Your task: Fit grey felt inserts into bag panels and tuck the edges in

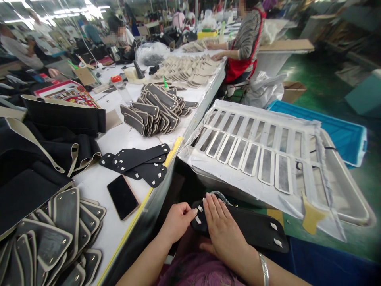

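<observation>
From a camera on the person's head, looking down over their lap: a long black panel [253, 224] with rounded corners and small white tabs near both ends lies across the lap, to the right of a long white bench [97, 184]. The right hand [222, 226], a silver bangle [264, 268] on its wrist, rests flat on the panel with its grip wide, fingers straight and side by side. The left hand [180, 222] is at the panel's left end, grip narrow, thumb tip just beside two tabs; whether it pinches anything cannot be told. Near the bench's edge lie a stack of similar black pieces [131, 161] and a dark-screened phone [122, 197]. Grey-faced pieces with pale borders form one pile [55, 234] at lower left and another [157, 111] farther up. To the right, a white slotted frame [232, 180] holds six pale-edged strips [266, 166], with a blue bin [330, 125] behind. Beyond, a co-worker in a red apron [238, 71] sits at the bench.
</observation>
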Demonstrator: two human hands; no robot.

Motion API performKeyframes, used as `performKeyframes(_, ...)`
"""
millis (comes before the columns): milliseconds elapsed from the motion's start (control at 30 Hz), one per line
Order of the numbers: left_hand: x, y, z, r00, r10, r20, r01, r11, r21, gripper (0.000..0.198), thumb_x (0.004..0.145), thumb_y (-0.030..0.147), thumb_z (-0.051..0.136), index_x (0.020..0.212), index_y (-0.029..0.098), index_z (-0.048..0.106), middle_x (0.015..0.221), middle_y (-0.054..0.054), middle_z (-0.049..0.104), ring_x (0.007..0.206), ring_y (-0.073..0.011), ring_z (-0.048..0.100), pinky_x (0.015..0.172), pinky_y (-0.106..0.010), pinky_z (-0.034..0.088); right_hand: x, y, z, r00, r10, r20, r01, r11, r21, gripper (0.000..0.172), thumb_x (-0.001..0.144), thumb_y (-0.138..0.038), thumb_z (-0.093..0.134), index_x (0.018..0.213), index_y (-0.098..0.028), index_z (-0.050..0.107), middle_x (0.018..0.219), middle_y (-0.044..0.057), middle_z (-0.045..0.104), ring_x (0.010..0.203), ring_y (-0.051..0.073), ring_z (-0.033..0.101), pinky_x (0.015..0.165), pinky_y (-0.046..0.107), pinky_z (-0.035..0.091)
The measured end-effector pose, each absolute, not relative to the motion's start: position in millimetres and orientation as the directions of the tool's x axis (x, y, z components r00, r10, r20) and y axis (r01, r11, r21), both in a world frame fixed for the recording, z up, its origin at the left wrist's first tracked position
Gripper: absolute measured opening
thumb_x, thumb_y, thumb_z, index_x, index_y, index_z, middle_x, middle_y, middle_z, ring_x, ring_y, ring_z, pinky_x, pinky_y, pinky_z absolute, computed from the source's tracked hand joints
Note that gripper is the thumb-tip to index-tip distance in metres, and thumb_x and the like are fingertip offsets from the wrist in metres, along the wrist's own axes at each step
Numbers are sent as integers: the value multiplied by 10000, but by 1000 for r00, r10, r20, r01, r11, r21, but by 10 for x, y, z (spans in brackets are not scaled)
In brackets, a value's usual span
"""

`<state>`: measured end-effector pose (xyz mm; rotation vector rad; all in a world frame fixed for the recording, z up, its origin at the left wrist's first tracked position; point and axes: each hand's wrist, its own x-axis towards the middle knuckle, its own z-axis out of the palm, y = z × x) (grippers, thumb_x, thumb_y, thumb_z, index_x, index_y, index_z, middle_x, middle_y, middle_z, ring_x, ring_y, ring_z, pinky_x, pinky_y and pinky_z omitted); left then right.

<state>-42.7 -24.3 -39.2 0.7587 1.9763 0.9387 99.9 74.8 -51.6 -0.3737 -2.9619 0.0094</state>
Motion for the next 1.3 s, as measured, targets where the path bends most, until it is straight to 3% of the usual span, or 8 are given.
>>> performKeyframes(167,-387,-175,-163,-378,859,-346,522,507,686,353,800,402,500,536,168,489,529,-3,532,513,-123,455,517,-248,263,1040,801,-504,-968,204,145,195,978,-73,1062,627,-739,553,1331,34,367,1443,251,171,1332,363,158,1092,466,191)
performKeyframes(433,-291,-140,-244,-416,825,-382,226,501,836,365,767,364,515,478,169,406,444,51,374,462,-88,334,480,-229,250,1133,863,-465,-971,174,164,162,983,-81,1016,674,-734,513,1351,6,352,1452,222,178,1339,336,156,1099,438,177)
performKeyframes(600,-268,-160,-264,-427,766,-481,2,532,847,326,758,387,499,516,173,453,400,58,373,402,-84,308,447,-228,243,1107,859,-478,-977,156,148,147,987,-71,1021,647,-712,576,1348,-2,360,1453,223,172,1342,342,140,1101,452,156)
performKeyframes(667,-248,-132,-231,-438,768,-467,21,528,849,322,758,386,502,522,171,460,419,52,386,420,-87,316,456,-231,244,1095,858,-491,-977,156,145,147,987,-71,1022,640,-701,594,1344,3,365,1448,228,184,1341,344,141,1101,458,157)
performKeyframes(833,-200,-36,-140,-443,833,-330,335,496,802,349,770,337,514,486,164,410,472,41,380,484,-92,329,495,-244,237,1100,870,-524,-973,155,168,144,986,-80,1022,645,-706,583,1331,23,380,1440,240,193,1341,355,131,1105,467,142)
performKeyframes(933,-209,-82,-156,-417,839,-349,305,491,816,329,798,355,492,533,161,476,493,36,420,502,-99,367,505,-235,263,1127,894,-502,-972,164,168,145,982,-118,1010,655,-709,569,1342,5,371,1454,226,163,1343,344,137,1105,457,146)
performKeyframes(1067,-234,-225,-252,-478,805,-353,289,523,802,363,810,387,487,527,163,446,494,39,399,510,-99,363,505,-226,268,1177,927,-415,-974,157,166,131,979,-155,1015,669,-707,549,1372,-11,323,1463,208,151,1345,324,147,1097,439,174)
performKeyframes(1300,-227,-264,-290,-530,775,-344,409,589,697,355,816,390,483,539,167,484,504,15,498,494,-109,430,506,-238,263,1165,891,-498,-952,163,260,151,986,-67,999,641,-760,544,1329,-50,404,1447,188,227,1331,329,189,1079,455,186)
